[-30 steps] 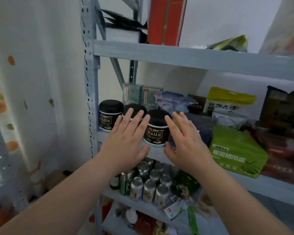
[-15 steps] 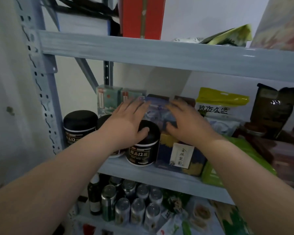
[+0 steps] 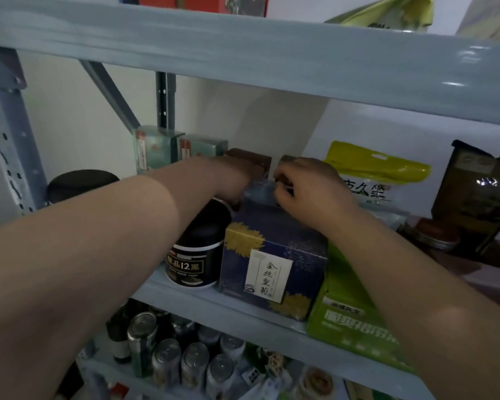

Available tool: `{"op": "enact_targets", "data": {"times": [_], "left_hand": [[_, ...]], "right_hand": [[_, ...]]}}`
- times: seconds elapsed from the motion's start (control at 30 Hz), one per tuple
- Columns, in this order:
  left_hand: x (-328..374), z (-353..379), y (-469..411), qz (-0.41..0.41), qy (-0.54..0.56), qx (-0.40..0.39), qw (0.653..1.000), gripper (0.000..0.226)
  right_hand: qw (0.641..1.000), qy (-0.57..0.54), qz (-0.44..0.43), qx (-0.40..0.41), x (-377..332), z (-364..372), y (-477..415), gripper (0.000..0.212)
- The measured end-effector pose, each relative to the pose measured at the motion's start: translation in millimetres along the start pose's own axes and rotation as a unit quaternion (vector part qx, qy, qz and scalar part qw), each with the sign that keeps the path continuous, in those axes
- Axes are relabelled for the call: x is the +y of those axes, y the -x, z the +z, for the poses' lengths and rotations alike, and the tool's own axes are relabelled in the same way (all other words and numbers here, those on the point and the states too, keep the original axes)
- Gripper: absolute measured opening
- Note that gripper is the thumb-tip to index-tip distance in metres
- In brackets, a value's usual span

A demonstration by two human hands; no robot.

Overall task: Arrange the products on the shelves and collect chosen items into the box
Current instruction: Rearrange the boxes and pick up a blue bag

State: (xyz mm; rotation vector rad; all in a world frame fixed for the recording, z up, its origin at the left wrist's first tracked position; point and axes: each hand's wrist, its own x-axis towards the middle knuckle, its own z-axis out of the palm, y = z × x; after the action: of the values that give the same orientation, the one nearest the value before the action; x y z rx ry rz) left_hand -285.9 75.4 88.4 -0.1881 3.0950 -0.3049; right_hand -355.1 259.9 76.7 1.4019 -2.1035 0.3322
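Observation:
On the middle shelf (image 3: 191, 298), my left hand (image 3: 234, 180) and my right hand (image 3: 306, 189) reach deep behind a dark blue box with gold flowers (image 3: 272, 264). Their fingers curl round a bluish plastic packet (image 3: 260, 192) that lies between them on top of that box. Most of the packet is hidden by the hands. Two brown boxes (image 3: 248, 158) stand just behind the hands. A black jar with a white label (image 3: 197, 255) sits under my left forearm, touching the blue box's left side.
A second black jar (image 3: 81, 183) and two teal boxes (image 3: 156, 148) stand at the left. A green pack (image 3: 352, 321), a yellow-green bag (image 3: 375, 166) and a dark bag (image 3: 479, 197) fill the right. The upper shelf beam (image 3: 243, 53) hangs close overhead. Cans (image 3: 168, 359) crowd the shelf below.
Both hands have moved from the front black jars, over them, to the back of the shelf. Their fingers, straight before, now curl round the bluish packet. The camera has moved closer.

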Motion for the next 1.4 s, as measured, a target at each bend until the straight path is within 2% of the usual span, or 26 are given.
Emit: {"op": "enact_targets", "data": {"times": [0.03, 0.13, 0.17, 0.3, 0.4, 0.5, 0.63, 0.7, 0.77, 0.83, 0.9, 0.93, 0.97, 1.03, 1.1, 1.13, 1.17, 1.23, 1.3, 1.33, 1.4], "left_hand": [[-0.2, -0.2, -1.8, -0.004, 0.002, 0.006, 1.0, 0.021], [3.9, -6.4, 0.4, 0.0, 0.015, 0.006, 1.0, 0.04], [4.3, -7.1, 1.0, 0.003, 0.019, 0.017, 1.0, 0.037], [2.0, -7.1, 19.0, 0.017, 0.024, 0.114, 0.993, 0.015], [-0.5, -11.7, 42.5, 0.005, 0.024, 0.178, 0.984, 0.029], [-6.9, -20.3, 66.8, 0.0, 0.007, 0.23, 0.973, 0.021], [-7.4, -30.0, 103.6, -0.022, -0.042, 0.284, 0.958, 0.022], [-5.9, -28.8, 128.1, -0.01, -0.079, 0.343, 0.936, 0.027], [-2.8, -26.9, 155.9, 0.04, -0.107, 0.389, 0.914, 0.027], [4.6, -31.6, 188.0, 0.067, -0.088, 0.41, 0.905, 0.021], [12.4, -49.4, 219.7, 0.049, -0.025, 0.392, 0.918, 0.032], [13.9, -61.1, 235.1, 0.047, 0.011, 0.358, 0.933, 0.039], [13.7, -73.2, 249.3, 0.056, 0.045, 0.326, 0.943, 0.041], [12.1, -91.9, 272.3, 0.072, 0.085, 0.289, 0.951, 0.04], [10.6, -99.7, 289.3, 0.097, 0.09, 0.29, 0.948, 0.037], [8.2, -98.5, 293.6, 0.108, 0.079, 0.315, 0.94, 0.033], [3.4, -93.5, 295.6, 0.113, 0.056, 0.359, 0.925, 0.037], [-8.0, -75.3, 302.7, 0.089, 0.034, 0.446, 0.89, 0.067], [-10.9, -45.5, 318.1, 0.06, 0.117, 0.504, 0.854, 0.074], [-6.9, -27.9, 326.3, 0.037, 0.198, 0.503, 0.84, 0.077], [7.2, 6.9, 335.8, -0.028, 0.394, 0.434, 0.809, 0.091]], "right_hand": [[1.0, -0.009, 0.001, 0.013, 0.5, 2.2, 0.2, 0.026], [0.999, -0.026, 0.004, 0.038, -0.9, 5.4, 3.6, 0.024], [0.999, -0.03, 0.006, 0.045, -1.5, 4.2, 4.7, 0.024], [0.989, -0.066, 0.04, 0.123, -7.6, -9.2, 8.1, 0.031], [0.972, -0.099, 0.088, 0.196, -13.1, -22.2, 13.4, 0.029], [0.955, -0.138, 0.132, 0.225, -19.1, -34.6, 22.0, 0.03], [0.948, -0.159, 0.178, 0.21, -43.2, -46.6, 39.9, 0.028], [0.951, -0.143, 0.195, 0.195, -63.2, -51.2, 53.2, 0.032], [0.962, -0.107, 0.189, 0.166, -84.5, -54.0, 65.2, 0.045], [0.969, -0.119, 0.19, 0.105, -104.8, -57.7, 73.1, 0.068], [0.967, -0.168, 0.184, 0.055, -124.1, -63.3, 76.3, 0.091], [0.959, -0.218, 0.175, 0.039, -132.9, -66.1, 77.3, 0.096], [0.941, -0.293, 0.168, 0.026, -142.4, -69.2, 79.4, 0.095], [0.877, -0.451, 0.166, 0.02, -163.4, -72.1, 86.7, 0.083], [0.824, -0.536, 0.175, 0.066, -186.4, -68.2, 93.8, 0.068], [0.801, -0.562, 0.182, 0.095, -197.4, -64.9, 97.5, 0.062], [0.78, -0.584, 0.192, 0.119, -206.6, -61.3, 101.7, 0.057], [0.738, -0.622, 0.219, 0.143, -218.4, -53.3, 112.5, 0.052], [0.691, -0.655, 0.263, 0.153, -223.3, -47.2, 127.1, 0.057], [0.669, -0.668, 0.283, 0.16, -224.1, -45.4, 135.6, 0.062], [0.641, -0.689, 0.292, 0.169, -224.2, -42.9, 152.3, 0.06]]}}
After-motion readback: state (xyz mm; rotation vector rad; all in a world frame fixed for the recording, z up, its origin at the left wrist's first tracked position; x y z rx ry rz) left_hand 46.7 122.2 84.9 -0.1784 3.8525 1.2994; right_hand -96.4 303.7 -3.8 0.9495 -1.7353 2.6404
